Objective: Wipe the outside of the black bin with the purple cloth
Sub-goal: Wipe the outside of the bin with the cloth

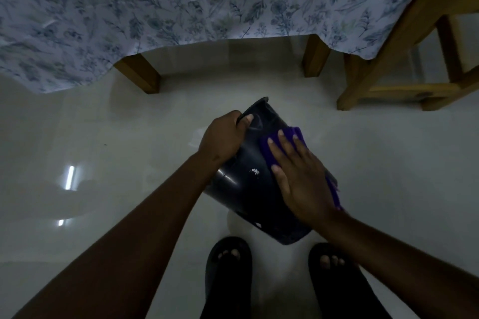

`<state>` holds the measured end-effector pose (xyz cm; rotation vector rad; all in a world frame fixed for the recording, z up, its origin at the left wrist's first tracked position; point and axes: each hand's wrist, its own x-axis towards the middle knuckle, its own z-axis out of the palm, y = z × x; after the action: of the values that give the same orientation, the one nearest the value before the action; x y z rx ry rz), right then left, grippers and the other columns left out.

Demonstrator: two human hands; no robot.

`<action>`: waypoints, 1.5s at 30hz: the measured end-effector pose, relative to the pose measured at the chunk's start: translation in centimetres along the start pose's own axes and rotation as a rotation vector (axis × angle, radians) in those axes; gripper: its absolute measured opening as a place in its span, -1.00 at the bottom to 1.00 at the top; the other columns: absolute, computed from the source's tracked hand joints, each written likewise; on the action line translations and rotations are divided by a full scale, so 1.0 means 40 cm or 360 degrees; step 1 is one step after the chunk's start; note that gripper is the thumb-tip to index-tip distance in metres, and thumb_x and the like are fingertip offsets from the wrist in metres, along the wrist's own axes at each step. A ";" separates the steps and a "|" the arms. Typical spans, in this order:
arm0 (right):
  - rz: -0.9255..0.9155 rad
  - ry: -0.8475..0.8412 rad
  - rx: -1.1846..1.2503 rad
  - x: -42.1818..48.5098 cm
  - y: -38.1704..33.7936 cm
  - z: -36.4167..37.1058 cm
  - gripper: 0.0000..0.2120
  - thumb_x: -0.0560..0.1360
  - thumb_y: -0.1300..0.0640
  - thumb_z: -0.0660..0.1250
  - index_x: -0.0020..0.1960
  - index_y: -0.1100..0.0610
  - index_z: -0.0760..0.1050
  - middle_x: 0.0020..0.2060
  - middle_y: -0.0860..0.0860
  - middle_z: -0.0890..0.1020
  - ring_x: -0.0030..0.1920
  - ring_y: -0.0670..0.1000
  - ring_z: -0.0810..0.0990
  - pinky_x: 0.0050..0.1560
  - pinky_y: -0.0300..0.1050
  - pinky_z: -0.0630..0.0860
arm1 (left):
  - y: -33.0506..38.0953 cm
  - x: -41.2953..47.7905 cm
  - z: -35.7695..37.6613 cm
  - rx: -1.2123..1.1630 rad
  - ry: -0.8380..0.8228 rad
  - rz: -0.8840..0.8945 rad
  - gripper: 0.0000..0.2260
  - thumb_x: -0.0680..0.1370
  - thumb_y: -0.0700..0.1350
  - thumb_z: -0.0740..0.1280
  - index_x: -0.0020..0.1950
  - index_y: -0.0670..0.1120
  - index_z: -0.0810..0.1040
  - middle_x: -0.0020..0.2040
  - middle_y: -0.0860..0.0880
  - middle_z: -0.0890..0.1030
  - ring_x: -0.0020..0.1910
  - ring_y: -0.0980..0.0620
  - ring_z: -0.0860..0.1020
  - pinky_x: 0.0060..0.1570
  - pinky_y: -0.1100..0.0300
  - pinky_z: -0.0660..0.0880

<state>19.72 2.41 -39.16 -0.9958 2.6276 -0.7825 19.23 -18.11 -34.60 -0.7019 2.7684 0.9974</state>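
Open floor (108, 137) lies left of the left hand's fingers (247, 119); beyond them, table legs (138, 74) and a wooden chair frame (388, 90) obstruct passage.

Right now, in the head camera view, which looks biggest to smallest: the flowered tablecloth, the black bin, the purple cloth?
1. Flowered tablecloth, by far.
2. Black bin.
3. Purple cloth, though the right hand hides much of it.

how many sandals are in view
2: a left sandal at the bottom, below the bin, and a right sandal beside it, under the right forearm. Both run off the bottom edge.
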 end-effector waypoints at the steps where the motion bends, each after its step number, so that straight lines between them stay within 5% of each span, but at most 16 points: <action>1: 0.0068 0.0027 0.0081 0.035 0.012 -0.005 -0.50 0.64 -0.10 -0.09 0.54 0.00 0.07 0.54 -0.01 0.16 0.53 0.06 0.11 0.45 0.16 0.21 | 0.000 0.001 0.000 -0.0001 -0.0007 0.0004 -0.70 0.63 0.07 0.13 -0.21 -0.07 0.39 -0.36 0.05 0.44 -0.29 -0.01 0.46 -0.33 0.16 0.28; 5: 0.0476 -0.0062 0.0557 0.115 0.066 -0.021 -0.52 0.65 -0.05 -0.05 0.55 0.02 0.06 0.53 -0.01 0.20 0.51 0.03 0.19 0.48 0.06 0.18 | -0.001 0.010 -0.002 0.0040 -0.0010 -0.0021 -0.68 0.63 0.09 0.12 -0.16 -0.11 0.44 -0.26 -0.05 0.52 -0.24 -0.06 0.50 -0.26 0.14 0.34; 10: -0.0028 -0.0095 -0.0122 -0.100 0.000 0.025 -0.50 0.62 -0.06 -0.06 0.54 -0.05 0.01 0.56 -0.03 0.06 0.56 0.10 -0.03 0.45 0.22 0.14 | 0.000 0.039 0.002 0.0107 -0.0119 -0.0029 -0.66 0.61 0.11 0.15 -0.30 -0.02 0.36 -0.36 0.03 0.44 -0.34 0.02 0.43 -0.40 0.20 0.28; 14: -0.0247 -0.0124 -0.0189 -0.070 0.007 0.021 -0.51 0.61 -0.08 -0.04 0.53 -0.11 0.03 0.56 -0.05 0.06 0.56 0.09 -0.03 0.43 0.19 0.17 | 0.003 0.043 0.002 0.0092 -0.0155 0.0013 -0.69 0.62 0.10 0.14 -0.22 -0.06 0.41 -0.34 0.03 0.45 -0.30 0.00 0.46 -0.36 0.17 0.31; 20: 0.0418 -0.0066 0.0354 0.030 0.045 -0.004 -0.53 0.65 -0.07 -0.08 0.54 -0.06 0.01 0.54 -0.08 0.04 0.55 0.02 0.01 0.46 0.19 0.18 | 0.015 0.046 0.007 0.0138 -0.0062 -0.0102 -0.68 0.61 0.12 0.14 -0.15 -0.09 0.47 -0.24 -0.04 0.53 -0.23 -0.03 0.50 -0.24 0.16 0.34; 24: -0.0125 -0.0108 -0.0130 -0.095 -0.013 0.028 -0.52 0.62 -0.07 0.00 0.53 -0.09 0.07 0.56 -0.04 0.07 0.56 0.12 -0.05 0.44 0.21 0.13 | 0.007 0.049 0.014 0.0120 -0.0047 -0.0143 -0.66 0.61 0.13 0.14 -0.11 -0.11 0.51 -0.22 -0.04 0.55 -0.22 -0.04 0.52 -0.26 0.16 0.35; 27: -0.0280 -0.0135 -0.0144 -0.071 -0.002 0.022 -0.53 0.61 -0.10 0.01 0.51 -0.16 0.10 0.55 -0.07 0.11 0.55 0.10 -0.02 0.42 0.21 0.17 | 0.009 0.053 0.012 0.0121 -0.0068 -0.0102 -0.66 0.62 0.11 0.13 -0.10 -0.13 0.49 -0.27 -0.02 0.51 -0.24 -0.03 0.50 -0.30 0.15 0.33; 32: 0.0343 -0.0111 0.0343 0.068 0.017 -0.009 -0.52 0.62 -0.13 -0.12 0.53 -0.12 0.02 0.55 -0.06 0.09 0.55 0.03 0.03 0.43 0.25 0.19 | 0.008 0.048 0.009 0.0112 -0.0058 -0.0134 -0.68 0.62 0.09 0.13 -0.11 -0.12 0.48 -0.27 -0.02 0.49 -0.24 -0.03 0.47 -0.22 0.17 0.33; 39: -0.0338 -0.0148 -0.0055 -0.079 -0.023 0.031 -0.57 0.60 -0.09 0.04 0.46 -0.20 0.20 0.53 -0.12 0.15 0.55 0.08 -0.01 0.43 0.22 0.14 | 0.002 0.052 0.007 0.0048 -0.0083 -0.0152 -0.68 0.62 0.08 0.14 -0.14 -0.14 0.46 -0.33 0.02 0.45 -0.27 -0.02 0.47 -0.37 0.17 0.30; 45: 0.0312 -0.0109 0.0426 0.105 0.017 -0.001 -0.61 0.63 -0.10 -0.09 0.44 -0.25 0.02 0.54 -0.06 0.15 0.54 0.03 0.08 0.46 0.23 0.17 | 0.000 0.042 -0.002 0.0000 -0.0144 -0.0128 -0.70 0.63 0.05 0.14 -0.04 -0.16 0.51 -0.27 0.01 0.47 -0.26 0.03 0.44 -0.35 0.25 0.32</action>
<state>16.20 0.05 -39.58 -0.6695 2.4332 -0.9986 17.74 -18.79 -34.98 -0.7425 2.6412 0.9884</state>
